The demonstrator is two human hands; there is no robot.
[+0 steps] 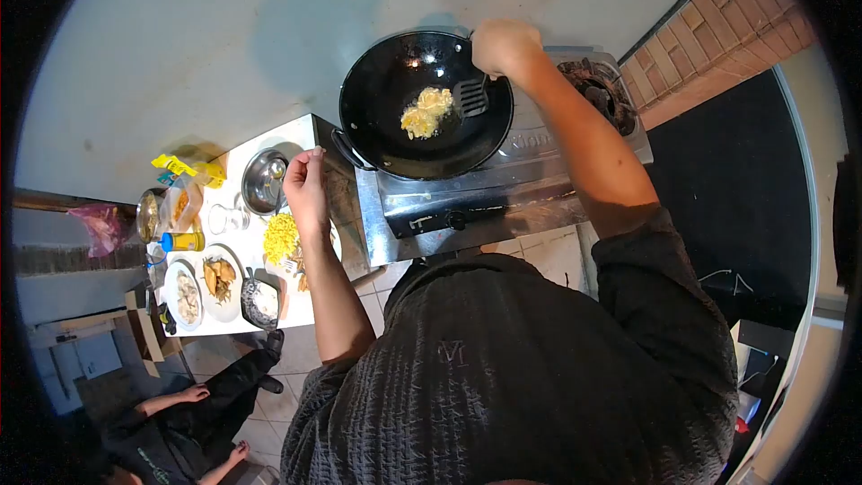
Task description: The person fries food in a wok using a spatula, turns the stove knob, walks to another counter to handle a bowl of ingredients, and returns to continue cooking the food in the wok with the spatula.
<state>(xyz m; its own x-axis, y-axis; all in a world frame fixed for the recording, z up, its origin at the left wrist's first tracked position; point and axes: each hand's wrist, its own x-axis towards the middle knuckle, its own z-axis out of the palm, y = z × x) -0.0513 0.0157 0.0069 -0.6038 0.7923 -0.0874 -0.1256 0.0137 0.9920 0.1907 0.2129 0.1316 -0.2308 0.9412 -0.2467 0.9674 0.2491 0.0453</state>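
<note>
My right hand [505, 48] is closed round the handle of a black slotted spatula [470, 99] above the right rim of a black wok [373, 81]. The spatula's blade is inside the wok, beside a clump of yellow food that looks like egg [427, 114] in shiny oil. The wok sits on a metal gas stove [530, 144]. Left of the wok's side handle [350, 151], my left hand [307, 187] is raised over the table edge, its fingertips pinched together. Whatever they may hold is too small to make out.
A white table [233, 241] on the left bears a metal bowl [266, 181], yellow food [281, 238], plates of food [221, 283], a small pan [260, 301] and a yellow jar [183, 242]. A second burner [593, 94] is at right. Another person [193, 422] sits lower left.
</note>
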